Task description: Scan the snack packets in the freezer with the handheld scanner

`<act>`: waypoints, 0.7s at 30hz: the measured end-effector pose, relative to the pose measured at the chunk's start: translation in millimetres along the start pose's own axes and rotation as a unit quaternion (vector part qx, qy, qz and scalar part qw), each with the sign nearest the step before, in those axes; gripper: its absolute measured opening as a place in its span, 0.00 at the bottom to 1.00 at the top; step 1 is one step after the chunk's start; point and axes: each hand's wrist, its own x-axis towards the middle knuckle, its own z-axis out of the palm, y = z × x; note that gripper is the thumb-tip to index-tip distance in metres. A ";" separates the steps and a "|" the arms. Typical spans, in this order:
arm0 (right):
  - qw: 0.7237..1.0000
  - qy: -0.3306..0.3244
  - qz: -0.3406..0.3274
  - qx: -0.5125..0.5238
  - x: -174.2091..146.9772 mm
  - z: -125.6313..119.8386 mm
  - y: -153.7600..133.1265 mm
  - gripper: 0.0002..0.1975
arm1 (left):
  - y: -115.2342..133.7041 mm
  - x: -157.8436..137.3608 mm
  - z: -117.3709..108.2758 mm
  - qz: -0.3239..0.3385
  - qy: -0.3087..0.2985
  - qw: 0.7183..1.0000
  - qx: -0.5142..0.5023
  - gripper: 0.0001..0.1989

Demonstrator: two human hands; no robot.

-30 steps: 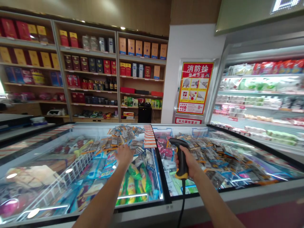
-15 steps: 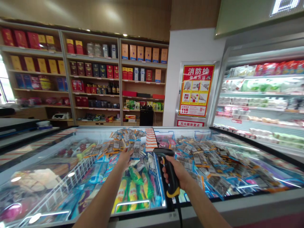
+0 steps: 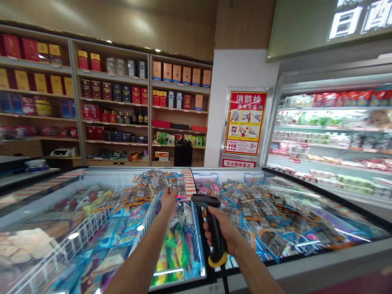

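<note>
My left hand (image 3: 169,199) is closed on the lower edge of a small blue-edged packet (image 3: 177,182) with a printed silver-grey face, held up over the chest freezer. In my right hand (image 3: 225,229) is a black and yellow barcode scanner (image 3: 217,234), gripped by its handle with its head pointing left toward the packet. A reddish glow shows just below the packet. More packets of the same look lie in a pile (image 3: 143,185) left of my left hand, and a larger spread of packets (image 3: 263,208) covers the freezer's right side.
Below my hands, a white wire basket (image 3: 198,234) holds green and yellow bags (image 3: 176,249). Blue packages (image 3: 114,228) lie further left. Boxed goods fill wooden shelves (image 3: 119,100) behind. A red and yellow fire-hydrant notice (image 3: 246,122) hangs beside a lit refrigerated display (image 3: 330,130).
My left hand has moved up and right and now lifts a packet from the pile. The scanner has shifted slightly left. A reddish glow has appeared, and the view has turned a little right.
</note>
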 end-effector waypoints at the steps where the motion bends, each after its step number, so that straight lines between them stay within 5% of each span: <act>1: 1.000 0.003 -0.001 -0.005 -0.7 -1.9 -0.9 0.14 | -1.4 1.2 3.3 0.004 -0.001 1.000 -0.002 0.06; 9: 0.998 0.017 -0.032 -0.057 -4.9 -15.2 -6.1 0.14 | -24.1 16.8 21.0 0.054 -0.055 0.997 -0.007 0.09; 21: 0.998 0.051 -0.024 -0.015 1.2 -34.7 -10.7 0.13 | -41.7 25.7 37.2 0.073 -0.054 0.995 0.051 0.13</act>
